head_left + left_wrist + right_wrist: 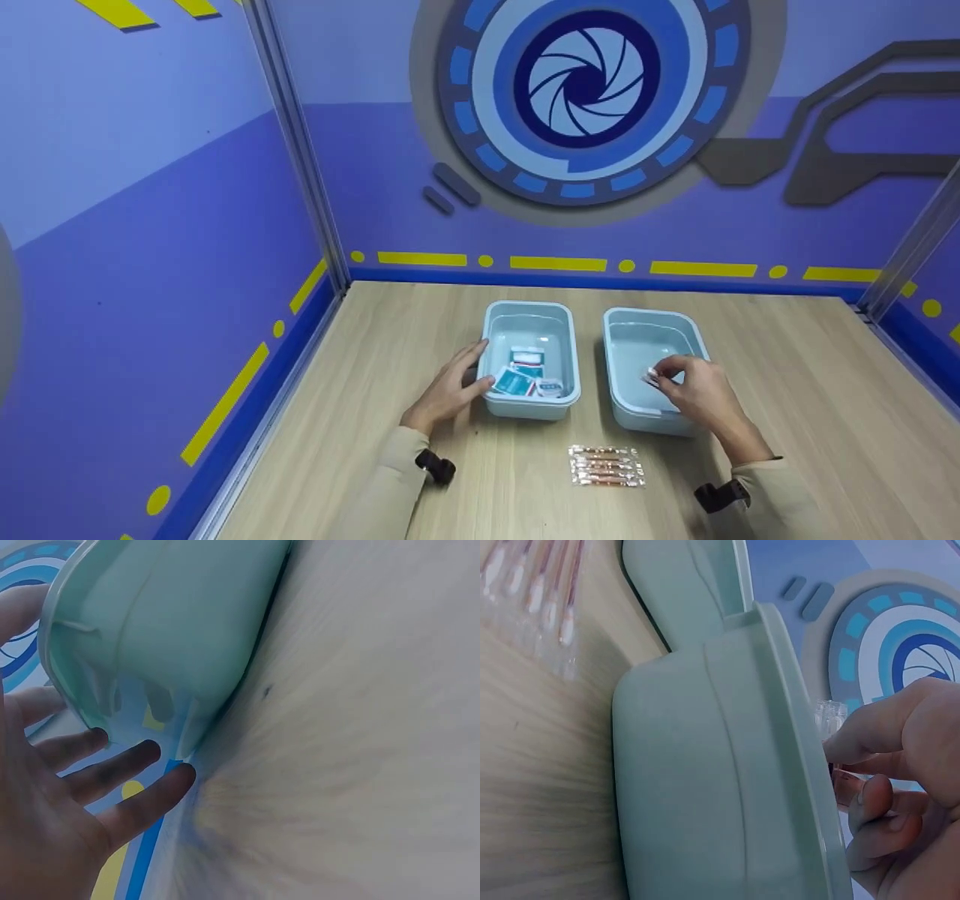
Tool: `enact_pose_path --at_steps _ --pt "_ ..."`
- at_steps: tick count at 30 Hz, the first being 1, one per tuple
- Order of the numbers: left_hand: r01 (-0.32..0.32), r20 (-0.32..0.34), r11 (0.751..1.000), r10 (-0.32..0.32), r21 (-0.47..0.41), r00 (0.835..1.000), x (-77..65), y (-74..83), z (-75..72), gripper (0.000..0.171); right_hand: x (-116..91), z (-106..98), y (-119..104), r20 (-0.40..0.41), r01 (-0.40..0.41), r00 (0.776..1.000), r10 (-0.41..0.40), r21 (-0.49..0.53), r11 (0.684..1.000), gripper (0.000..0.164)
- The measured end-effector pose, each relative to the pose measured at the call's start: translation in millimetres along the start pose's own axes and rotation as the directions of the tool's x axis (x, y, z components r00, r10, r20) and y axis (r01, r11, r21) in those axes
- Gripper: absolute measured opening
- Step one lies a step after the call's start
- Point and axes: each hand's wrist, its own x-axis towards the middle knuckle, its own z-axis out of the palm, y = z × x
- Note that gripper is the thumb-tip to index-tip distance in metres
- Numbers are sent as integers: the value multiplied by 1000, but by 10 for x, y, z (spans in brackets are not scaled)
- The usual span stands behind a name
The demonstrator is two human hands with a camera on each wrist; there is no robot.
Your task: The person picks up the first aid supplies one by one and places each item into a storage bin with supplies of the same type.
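Note:
My left hand (450, 384) rests at the left side of a pale blue-green plastic bin (527, 411), its fingers spread and fairly straight by the rim. In the left wrist view, the fingers (124, 769) lie along the bin's outside. Inside that bin are several teal-and-white packets (515, 381) and a small white packet (550, 387). Over a second bin (652, 421) of the same kind, my right hand (699, 390) pinches a small clear plastic packet (830, 717) between thumb and fingers. Something reddish shows in this packet; the fingers hide most of it.
A clear sleeve of brown swab sticks (606, 466) lies on the wooden table (517, 495) in front of the bins. Blue-purple wall panels (375, 180) stand behind and at the sides. A narrow gap separates the two bins.

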Motion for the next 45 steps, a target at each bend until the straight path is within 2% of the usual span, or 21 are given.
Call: enact_pose_path --at_steps 5,8,13,21,27,30,37,45 --pt "4 -21 1000 -4 0 1000 11 7 -26 70 36 9 4 61 -39 997 39 0 999 10" --pt "16 -19 1000 -16 -6 1000 12 15 -34 72 52 19 19 86 -33 996 33 -6 999 10" --pt "2 -34 1000 -2 -4 999 11 43 -45 76 83 36 70 115 7 993 -4 -29 1000 10" --pt "-62 -114 998 58 -30 992 50 115 -82 66 124 68 123 136 73 988 -69 -31 997 8" --pt "-156 -196 987 162 42 967 58 183 -128 61 134 107 143 145 76 987 -72 -25 997 6" --pt "-200 -215 979 205 47 955 55 241 -136 58 138 115 146 163 62 985 -58 -20 998 7" --pt "-310 -199 949 313 48 929 64 442 -141 57 150 128 159 180 71 981 -69 -7 997 7" --pt "-409 -204 912 408 42 890 45 623 -147 57 166 148 157 223 52 973 -51 3 999 8"
